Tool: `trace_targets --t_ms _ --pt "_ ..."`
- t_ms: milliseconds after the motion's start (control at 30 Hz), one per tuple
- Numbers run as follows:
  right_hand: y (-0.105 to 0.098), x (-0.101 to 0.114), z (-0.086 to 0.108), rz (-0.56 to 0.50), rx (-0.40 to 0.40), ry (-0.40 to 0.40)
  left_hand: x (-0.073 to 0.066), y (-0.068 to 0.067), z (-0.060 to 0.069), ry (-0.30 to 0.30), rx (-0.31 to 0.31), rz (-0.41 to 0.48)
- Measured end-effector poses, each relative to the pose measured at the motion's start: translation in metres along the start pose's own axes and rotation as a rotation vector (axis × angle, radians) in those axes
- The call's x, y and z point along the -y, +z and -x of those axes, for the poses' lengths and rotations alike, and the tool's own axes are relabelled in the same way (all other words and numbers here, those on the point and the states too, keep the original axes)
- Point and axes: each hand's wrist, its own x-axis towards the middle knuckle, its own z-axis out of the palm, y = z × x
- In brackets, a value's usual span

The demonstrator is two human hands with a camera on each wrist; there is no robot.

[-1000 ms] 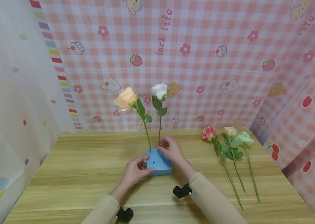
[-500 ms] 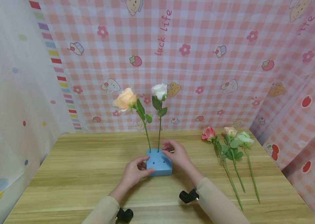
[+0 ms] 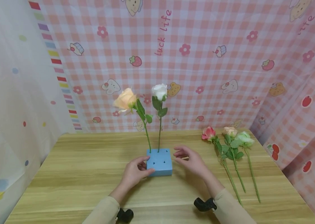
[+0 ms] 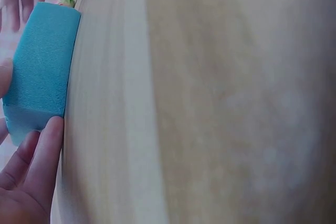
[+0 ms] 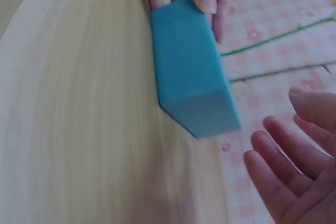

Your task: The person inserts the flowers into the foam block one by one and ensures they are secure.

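A blue block with small holes in its top stands on the table. My left hand grips its left side, thumb at the front and fingers behind; the left wrist view shows fingertips against the block. Two flowers rise from the block's rear holes: a peach rose leaning left and a white rose, nearly upright. To the right of the block, without touching it, is my right hand, holding nothing. In the right wrist view, the right hand's fingers are spread and relaxed.
At the right of the wooden table lie three loose flowers: a pink one, a pale peach one and a pale green one. A checked pink cloth hangs behind the table.
My right hand has let go of the white rose's stem and moved right, off the block. The left hand stays where it was on the block.
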Motion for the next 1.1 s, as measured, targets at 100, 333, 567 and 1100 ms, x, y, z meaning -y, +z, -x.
trace_targets --t_ms 100,333,567,1100 --pt "-0.013 -0.006 0.010 -0.009 0.044 0.019 0.000 0.000 0.001 0.005 0.000 0.000" --pt "-0.050 -0.017 0.034 -0.022 0.144 0.025 0.000 0.000 0.001 0.011 0.000 0.001" --pt "-0.088 -0.023 0.058 -0.067 0.143 0.078 0.001 0.001 0.001 0.009 -0.001 0.009" --pt "-0.140 -0.049 0.101 -0.073 0.028 0.118 0.001 0.000 0.001 0.009 0.004 0.009"
